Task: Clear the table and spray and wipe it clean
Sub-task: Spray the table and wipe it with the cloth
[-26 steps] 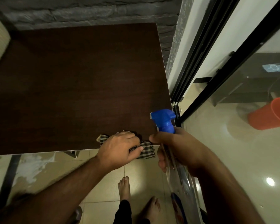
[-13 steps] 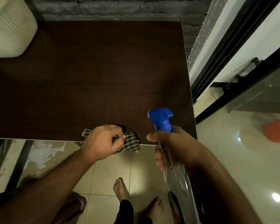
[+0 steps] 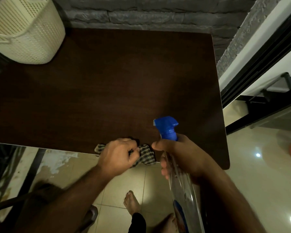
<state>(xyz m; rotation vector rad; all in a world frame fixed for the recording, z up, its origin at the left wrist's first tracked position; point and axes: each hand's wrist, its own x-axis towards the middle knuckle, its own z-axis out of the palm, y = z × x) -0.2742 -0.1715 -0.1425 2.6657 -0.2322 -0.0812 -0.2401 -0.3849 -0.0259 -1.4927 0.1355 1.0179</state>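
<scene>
Right hand [image 3: 180, 158] grips the clear spray bottle with blue trigger head [image 3: 166, 127] over the dark wooden surface [image 3: 107, 91]; left hand [image 3: 118, 155] clutches the checked cloth [image 3: 145, 156] at its near edge. Best practice: mist evenly, then wipe in overlapping strokes.

This looks like a room in a home. A dark wood-grain table [image 3: 107, 84] stands pushed against a grey rough stone-block wall [image 3: 149, 12], and a cream perforated plastic laundry basket [image 3: 23, 31] sits at the table's far left corner. The floor [image 3: 250, 174] is glossy beige tile, reflecting ceiling lights, and bare feet [image 3: 133, 202] stand on it. Along the right side runs a black-framed sliding door track [image 3: 259, 61].
</scene>
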